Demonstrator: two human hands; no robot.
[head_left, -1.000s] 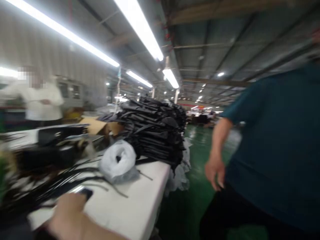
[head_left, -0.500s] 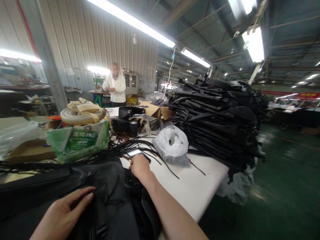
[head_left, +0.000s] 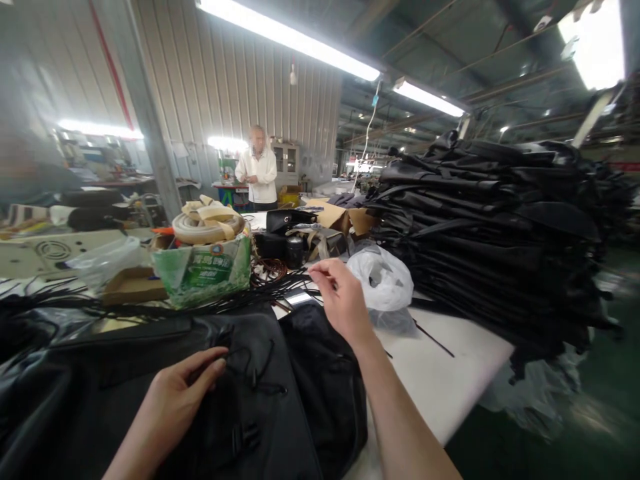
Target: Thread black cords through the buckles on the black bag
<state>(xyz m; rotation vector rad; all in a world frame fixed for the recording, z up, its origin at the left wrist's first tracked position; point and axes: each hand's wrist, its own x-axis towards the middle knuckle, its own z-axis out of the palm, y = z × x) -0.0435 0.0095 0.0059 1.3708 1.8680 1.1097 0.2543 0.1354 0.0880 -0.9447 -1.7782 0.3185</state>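
Head view: we see the left hand resting on the black bag spread across the near end of the white table. Its fingers lie loosely extended, the thumb and forefinger tips meeting at a thin black cord on the bag's upper face; whether they actually pinch it we cannot tell. The right hand is raised above the bag's far edge, fingers half curled, thumb and forefinger drawn close together; whether anything is between them we cannot tell. Just beyond the bag, under the right hand, lies a phone among loose black straps. Behind the straps stands a green carton holding coiled beige webbing. Right of the right hand sits a crumpled white plastic bag, and further right of the bag a tall stack of black bags. Far beyond the carton, a person in a white shirt stands at another bench.
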